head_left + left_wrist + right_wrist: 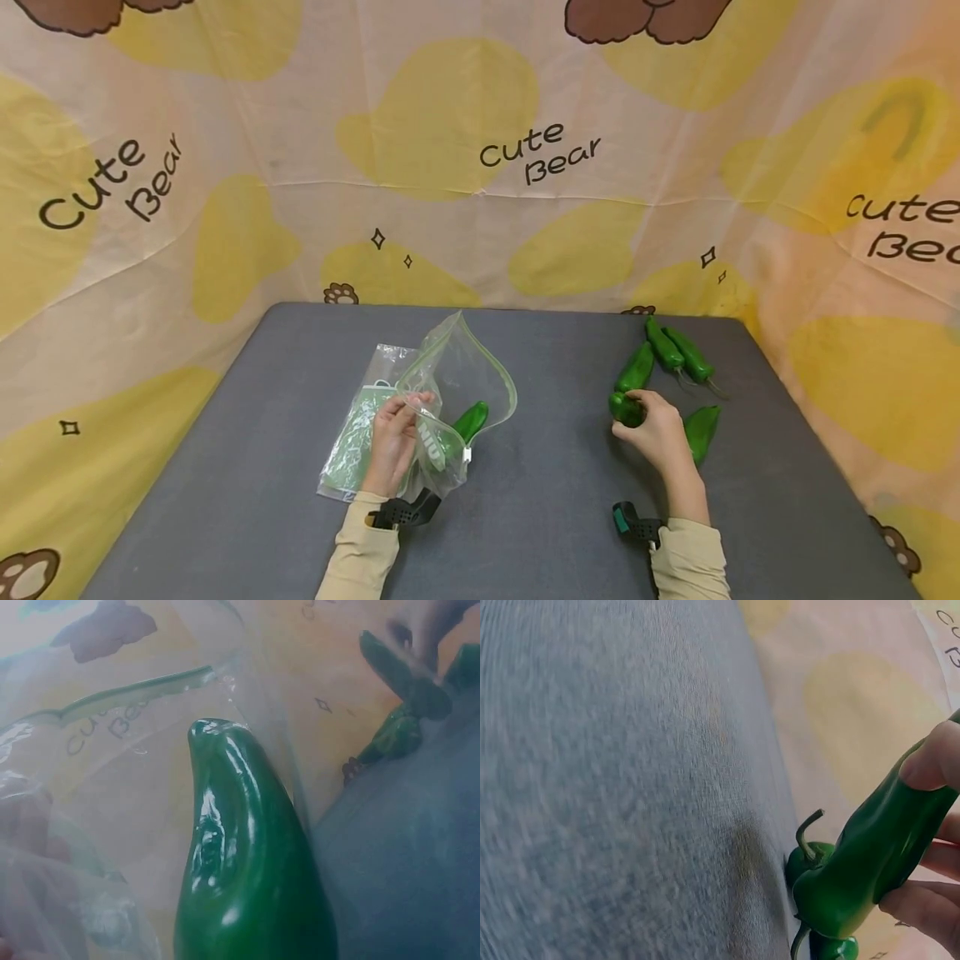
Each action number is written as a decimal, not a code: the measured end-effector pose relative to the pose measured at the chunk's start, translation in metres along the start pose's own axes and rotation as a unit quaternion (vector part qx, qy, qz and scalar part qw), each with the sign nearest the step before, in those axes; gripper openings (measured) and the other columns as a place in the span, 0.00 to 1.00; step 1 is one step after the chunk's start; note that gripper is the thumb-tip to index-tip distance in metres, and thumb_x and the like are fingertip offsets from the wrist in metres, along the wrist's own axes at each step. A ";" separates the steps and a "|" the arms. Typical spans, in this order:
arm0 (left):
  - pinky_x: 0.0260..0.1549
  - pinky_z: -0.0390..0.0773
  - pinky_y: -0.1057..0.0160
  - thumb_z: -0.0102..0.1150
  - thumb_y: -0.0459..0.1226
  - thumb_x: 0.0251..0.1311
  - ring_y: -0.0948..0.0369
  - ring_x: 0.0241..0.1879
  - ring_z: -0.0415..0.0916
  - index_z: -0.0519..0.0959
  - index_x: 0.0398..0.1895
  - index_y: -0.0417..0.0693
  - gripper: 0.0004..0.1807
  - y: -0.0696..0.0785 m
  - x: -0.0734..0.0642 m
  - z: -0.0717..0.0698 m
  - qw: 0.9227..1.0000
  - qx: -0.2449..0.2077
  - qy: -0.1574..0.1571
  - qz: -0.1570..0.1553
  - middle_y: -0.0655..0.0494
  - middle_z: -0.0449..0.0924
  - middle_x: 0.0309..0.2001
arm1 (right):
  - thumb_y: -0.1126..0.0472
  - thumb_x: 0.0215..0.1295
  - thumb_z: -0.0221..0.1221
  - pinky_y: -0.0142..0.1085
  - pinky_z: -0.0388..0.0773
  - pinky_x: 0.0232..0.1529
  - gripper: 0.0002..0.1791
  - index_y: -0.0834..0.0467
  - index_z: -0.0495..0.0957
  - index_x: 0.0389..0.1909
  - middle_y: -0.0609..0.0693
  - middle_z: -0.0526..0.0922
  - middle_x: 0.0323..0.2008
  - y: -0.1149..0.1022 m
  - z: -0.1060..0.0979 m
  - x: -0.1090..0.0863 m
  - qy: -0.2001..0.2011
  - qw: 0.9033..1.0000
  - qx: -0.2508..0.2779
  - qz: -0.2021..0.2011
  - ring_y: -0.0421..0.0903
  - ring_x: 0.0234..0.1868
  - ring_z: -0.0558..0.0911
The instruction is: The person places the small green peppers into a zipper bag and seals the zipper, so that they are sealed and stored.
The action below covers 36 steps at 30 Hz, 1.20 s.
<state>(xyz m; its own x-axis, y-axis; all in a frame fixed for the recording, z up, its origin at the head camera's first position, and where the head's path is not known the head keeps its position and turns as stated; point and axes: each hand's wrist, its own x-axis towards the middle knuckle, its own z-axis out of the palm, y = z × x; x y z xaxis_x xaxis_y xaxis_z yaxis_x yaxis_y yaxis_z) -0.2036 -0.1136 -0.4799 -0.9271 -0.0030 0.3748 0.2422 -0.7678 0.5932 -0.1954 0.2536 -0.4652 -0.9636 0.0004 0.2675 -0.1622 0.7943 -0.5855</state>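
Observation:
On the left, my left hand (393,442) holds the edge of a clear zip bag (487,367), its mouth spread wide with a pale green seal. Inside the bag lies a green pepper (471,421); its glossy body (247,870) fills the middle of the left wrist view. My right hand (663,433) pinches another green pepper (877,847) between thumb and fingers, on the right side of the table. In the right wrist view, that pepper's stem end points down and left, overlapping another pepper (804,861) behind it.
Beyond the right hand lie more green peppers (663,344), and a single one (703,429) sits beside the right wrist. A clear packet (358,442) with green contents is under and left of the left hand. Printed cloth (450,233) rises behind the grey table (547,517).

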 end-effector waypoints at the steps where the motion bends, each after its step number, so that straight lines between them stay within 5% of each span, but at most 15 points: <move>1: 0.45 0.73 0.66 0.40 0.19 0.60 0.58 0.39 0.78 0.80 0.29 0.43 0.18 0.000 0.000 0.000 1.000 0.000 -0.001 -0.001 0.50 0.81 0.34 | 0.65 0.44 0.66 0.52 0.73 0.38 0.27 0.70 0.71 0.47 0.64 0.74 0.42 -0.001 0.000 0.000 0.001 1.000 0.007 -0.003 0.60 0.42 0.74; 14: 0.42 0.75 0.67 0.40 0.19 0.59 0.59 0.38 0.78 0.80 0.28 0.42 0.18 -0.002 0.001 0.006 1.000 -0.001 0.023 -0.008 0.49 0.81 0.33 | 0.68 0.44 0.64 0.49 0.78 0.27 0.19 0.70 0.76 0.40 0.64 0.79 0.35 -0.003 0.004 -0.001 0.074 0.994 0.068 -0.040 0.57 0.34 0.79; 23: 0.43 0.74 0.67 0.41 0.20 0.59 0.59 0.37 0.78 0.80 0.28 0.43 0.17 0.001 0.001 0.004 1.000 0.003 0.021 -0.002 0.49 0.81 0.34 | 0.68 0.45 0.65 0.35 0.80 0.29 0.12 0.65 0.74 0.31 0.57 0.79 0.29 -0.009 0.007 -0.002 0.100 0.979 0.166 -0.059 0.50 0.30 0.80; 30: 0.45 0.73 0.66 0.39 0.19 0.60 0.58 0.38 0.78 0.80 0.29 0.42 0.19 0.000 -0.002 0.004 1.000 -0.004 0.011 0.000 0.49 0.81 0.34 | 0.67 0.48 0.64 0.25 0.77 0.28 0.12 0.60 0.68 0.24 0.49 0.79 0.26 0.015 0.019 -0.001 0.088 0.965 0.220 -0.110 0.37 0.29 0.80; 36: 0.44 0.74 0.66 0.41 0.19 0.59 0.58 0.38 0.78 0.81 0.30 0.42 0.18 0.000 -0.002 0.003 1.000 -0.002 0.006 0.002 0.49 0.81 0.34 | 0.74 0.46 0.64 0.28 0.78 0.28 0.12 0.64 0.68 0.23 0.55 0.79 0.26 -0.011 0.013 -0.004 0.070 0.961 0.251 -0.094 0.40 0.28 0.81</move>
<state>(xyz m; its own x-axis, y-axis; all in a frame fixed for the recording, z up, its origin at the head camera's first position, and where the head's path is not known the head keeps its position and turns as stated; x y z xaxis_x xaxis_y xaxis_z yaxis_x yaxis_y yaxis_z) -0.2011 -0.1117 -0.4781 -0.9295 -0.0134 0.3686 0.2445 -0.7706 0.5885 -0.1927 0.2367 -0.4698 -0.8746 -0.0038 0.4848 -0.4468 0.3944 -0.8030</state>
